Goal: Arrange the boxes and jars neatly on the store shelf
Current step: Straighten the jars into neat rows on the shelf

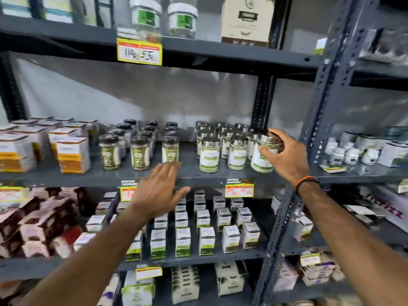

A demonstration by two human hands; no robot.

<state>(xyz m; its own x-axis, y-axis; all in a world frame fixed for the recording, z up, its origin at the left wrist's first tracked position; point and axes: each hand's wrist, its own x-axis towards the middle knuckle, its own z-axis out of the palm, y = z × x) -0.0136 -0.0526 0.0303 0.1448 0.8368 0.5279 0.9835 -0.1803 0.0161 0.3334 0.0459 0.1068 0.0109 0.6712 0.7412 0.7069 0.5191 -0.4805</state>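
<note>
My right hand point(284, 154) grips a silver-lidded jar with a white and green label point(261, 159) at the right end of the front row on the middle shelf point(88, 176); the jar tilts slightly. To its left stand several matching silver-lidded jars point(209, 154) in rows. Dark-lidded green jars point(140, 152) stand in three rows at the shelf's middle. Orange and white boxes point(72, 154) are stacked at the left. My left hand point(159, 188) hovers flat with fingers spread, in front of the shelf edge below the dark-lidded jars, holding nothing.
The shelf below holds rows of small white and green boxes point(183, 241) and dark packets point(33, 226) at the left. Price tags point(239, 187) hang on the shelf edges. A grey upright post point(318, 120) separates a neighbouring rack with white bottles point(351, 154).
</note>
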